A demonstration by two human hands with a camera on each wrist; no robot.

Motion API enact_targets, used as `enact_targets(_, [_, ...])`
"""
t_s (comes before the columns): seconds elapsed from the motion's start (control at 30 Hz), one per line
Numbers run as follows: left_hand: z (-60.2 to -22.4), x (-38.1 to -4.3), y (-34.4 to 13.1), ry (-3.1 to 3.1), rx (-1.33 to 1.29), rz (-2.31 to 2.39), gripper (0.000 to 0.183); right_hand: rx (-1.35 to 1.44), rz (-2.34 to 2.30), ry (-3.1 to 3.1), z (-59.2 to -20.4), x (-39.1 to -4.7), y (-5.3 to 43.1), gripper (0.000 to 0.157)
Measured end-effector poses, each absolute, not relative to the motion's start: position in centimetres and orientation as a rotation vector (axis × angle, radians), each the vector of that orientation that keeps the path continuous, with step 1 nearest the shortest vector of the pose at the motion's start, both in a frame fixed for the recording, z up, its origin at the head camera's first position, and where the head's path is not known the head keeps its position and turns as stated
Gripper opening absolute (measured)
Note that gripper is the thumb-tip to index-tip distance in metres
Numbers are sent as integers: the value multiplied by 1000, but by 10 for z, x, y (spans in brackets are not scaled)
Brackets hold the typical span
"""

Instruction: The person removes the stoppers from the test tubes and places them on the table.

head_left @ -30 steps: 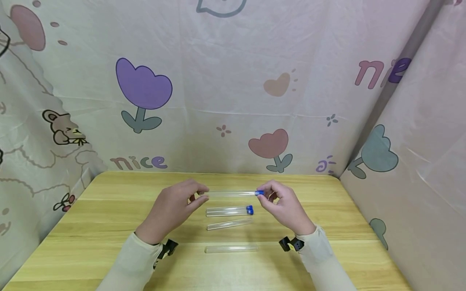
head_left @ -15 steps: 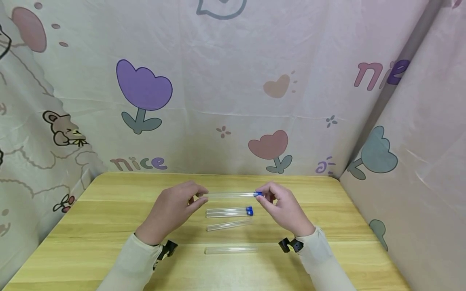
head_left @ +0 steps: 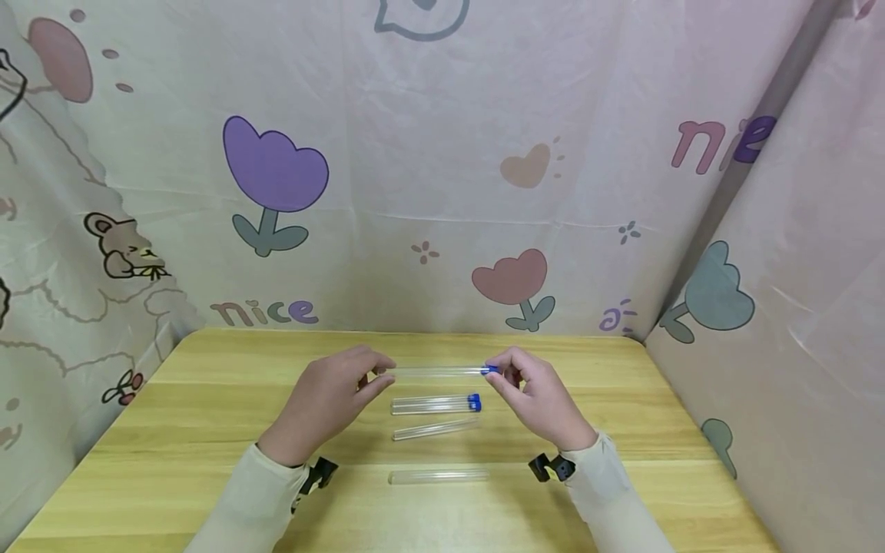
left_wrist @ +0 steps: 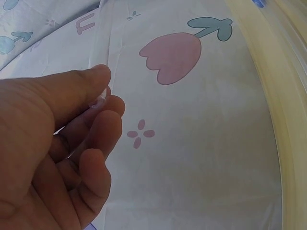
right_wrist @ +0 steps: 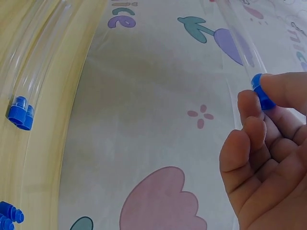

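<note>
A clear test tube (head_left: 435, 372) is held level between both hands, above the far part of the table. My left hand (head_left: 328, 395) pinches its rounded end between thumb and fingertips; the left wrist view shows that tip (left_wrist: 98, 101) partly hidden by the fingers. At the other end, my right hand (head_left: 542, 395) pinches the blue cap (right_wrist: 263, 98), which sits at the tube's mouth. Just nearer than the held tube lie two capped test tubes (head_left: 432, 405), side by side. One uncapped tube (head_left: 435, 429) lies slightly slanted in front of them, and another tube (head_left: 439, 476) lies nearer still.
Several loose blue caps (right_wrist: 8, 216) show at the lower left of the right wrist view. The wooden table (head_left: 173, 430) ends at a printed cloth backdrop (head_left: 408, 192), and a cloth side wall (head_left: 816, 330) stands along the right.
My right hand and the blue cap have shifted very slightly left toward the tube. The left hand keeps its pinch, and the tubes on the table stay in place.
</note>
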State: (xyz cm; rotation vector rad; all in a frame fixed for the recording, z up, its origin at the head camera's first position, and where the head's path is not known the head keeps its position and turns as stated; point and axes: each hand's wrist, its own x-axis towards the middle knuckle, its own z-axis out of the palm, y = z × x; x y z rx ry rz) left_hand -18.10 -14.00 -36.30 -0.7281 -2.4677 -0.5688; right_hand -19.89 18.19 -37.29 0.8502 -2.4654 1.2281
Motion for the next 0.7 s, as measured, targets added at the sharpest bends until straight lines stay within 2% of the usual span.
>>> enact_targets(0.7, [-363, -181, -143, -2470, -725, -609, 19, 803, 1378, -2444, -375, -199, 182, 12])
